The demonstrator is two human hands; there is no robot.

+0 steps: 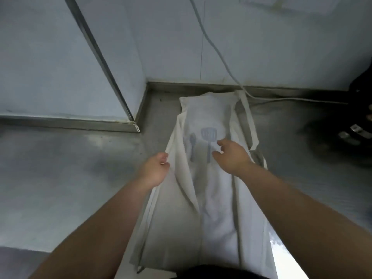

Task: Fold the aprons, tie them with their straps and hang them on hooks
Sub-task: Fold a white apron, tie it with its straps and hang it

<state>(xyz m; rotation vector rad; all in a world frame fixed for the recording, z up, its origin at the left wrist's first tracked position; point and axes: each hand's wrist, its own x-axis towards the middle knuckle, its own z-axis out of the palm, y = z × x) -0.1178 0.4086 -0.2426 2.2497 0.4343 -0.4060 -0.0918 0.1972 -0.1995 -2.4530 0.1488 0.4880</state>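
Apron (211, 198) lay lengthwise on the steel counter (70, 168), bib end near the back wall, its left side turned in over the middle, presumably to narrow it into a strip for tying. Left hand (156, 170) pinched the left edge, likely to carry or straighten that fold. Right hand (232, 156) sat over the printed utensils, fingers loosely bent, gripping nothing visible. It was probably steadying the cloth, but contact could not be confirmed. Strap (248, 121) looped off the right side. Near hem was cut off below. Dark objects (358, 121) at far right were unidentifiable. No hooks were in view.
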